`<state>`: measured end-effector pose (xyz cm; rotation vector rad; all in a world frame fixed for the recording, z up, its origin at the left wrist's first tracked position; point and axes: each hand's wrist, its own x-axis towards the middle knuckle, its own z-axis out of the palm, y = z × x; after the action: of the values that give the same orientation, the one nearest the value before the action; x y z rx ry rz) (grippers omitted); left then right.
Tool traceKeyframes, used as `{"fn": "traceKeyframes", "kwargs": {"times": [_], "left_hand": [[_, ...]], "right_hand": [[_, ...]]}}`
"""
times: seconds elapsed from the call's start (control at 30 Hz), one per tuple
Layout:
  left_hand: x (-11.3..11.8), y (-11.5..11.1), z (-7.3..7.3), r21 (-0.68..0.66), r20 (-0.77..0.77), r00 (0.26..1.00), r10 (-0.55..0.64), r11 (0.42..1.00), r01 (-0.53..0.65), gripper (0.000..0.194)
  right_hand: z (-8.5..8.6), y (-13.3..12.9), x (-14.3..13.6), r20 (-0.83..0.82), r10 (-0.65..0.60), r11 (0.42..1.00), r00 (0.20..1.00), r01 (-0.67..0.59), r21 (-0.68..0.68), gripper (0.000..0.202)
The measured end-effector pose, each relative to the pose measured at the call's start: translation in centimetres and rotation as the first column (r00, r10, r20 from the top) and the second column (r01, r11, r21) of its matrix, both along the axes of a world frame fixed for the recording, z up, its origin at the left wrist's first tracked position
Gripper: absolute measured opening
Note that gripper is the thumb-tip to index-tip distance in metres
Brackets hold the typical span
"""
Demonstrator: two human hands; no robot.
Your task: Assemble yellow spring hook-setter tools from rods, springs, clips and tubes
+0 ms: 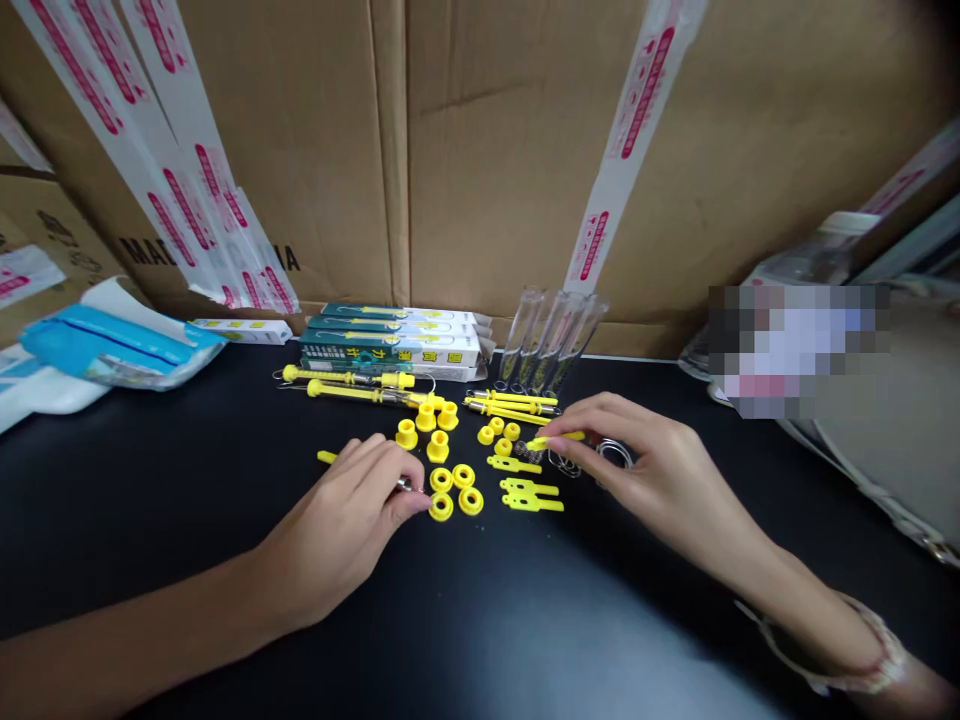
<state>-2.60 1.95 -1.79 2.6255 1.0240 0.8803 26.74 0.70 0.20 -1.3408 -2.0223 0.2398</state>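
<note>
My left hand (352, 510) is closed around a yellow rod (326, 457). One rod end sticks out on the left and a shiny metal end shows by my thumb, beside the yellow rings (441, 506). My right hand (622, 440) pinches a flat yellow tab (559, 439) between thumb and fingertips. Below it lie similar yellow tabs (531, 488), and small springs (529, 452) are close to the fingertips. Several small yellow caps (499, 435) and flanged yellow bushings (426, 418) sit between my hands. Metal rings (615, 455) lie partly hidden behind my right hand.
Behind the parts are assembled yellow spring scales (360, 390), yellow rods with metal ends (514, 405), stacked boxes (394, 345) and upright clear tubes (551, 345). A blue packet (124, 345) lies left. A plastic bottle (806, 265) and a bag (885, 400) stand right. Cardboard (480, 180) walls the back.
</note>
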Motion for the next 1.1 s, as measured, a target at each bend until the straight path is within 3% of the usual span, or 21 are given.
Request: {"fn": "traceKeyframes", "kwargs": {"times": [0.17,0.33,0.5,0.6,0.8,1.03,1.1], "left_hand": [[0.3,-0.1,0.0,0.057,-0.022,1.000,-0.005,0.998,0.006,0.020],[0.3,-0.3,-0.1,0.190,-0.028,0.999,0.041,0.981,-0.035,0.030],[0.4,-0.4,0.0,0.166,-0.032,0.999,0.012,0.986,-0.007,0.030],[0.4,-0.4,0.2,0.149,-0.038,0.999,-0.031,0.988,0.036,0.030],[0.2,-0.5,-0.1,0.133,-0.031,0.997,-0.068,0.989,0.071,0.021],[0.2,-0.4,-0.3,0.124,0.008,0.992,-0.125,0.985,0.123,0.003],[0.3,-0.5,-0.2,0.130,0.017,0.990,-0.140,0.982,0.136,0.011]], "right_hand": [[0.3,-0.2,-0.1,0.007,0.023,0.996,1.000,-0.022,-0.085,0.014],[0.2,0.3,0.9,0.080,-0.151,0.987,0.985,0.154,-0.042,0.023],[-0.1,0.7,1.6,0.127,-0.229,0.969,0.965,0.238,-0.067,0.025],[-0.2,0.5,1.2,0.118,-0.155,0.987,0.981,0.159,-0.033,0.020],[-0.6,-0.2,-0.1,0.145,0.124,0.989,0.982,-0.134,0.062,0.018],[-1.4,-0.4,-0.5,0.217,0.201,0.974,0.955,-0.218,0.058,0.023],[-1.1,-0.4,-0.5,0.213,0.208,0.971,0.955,-0.228,0.073,0.025]]}}
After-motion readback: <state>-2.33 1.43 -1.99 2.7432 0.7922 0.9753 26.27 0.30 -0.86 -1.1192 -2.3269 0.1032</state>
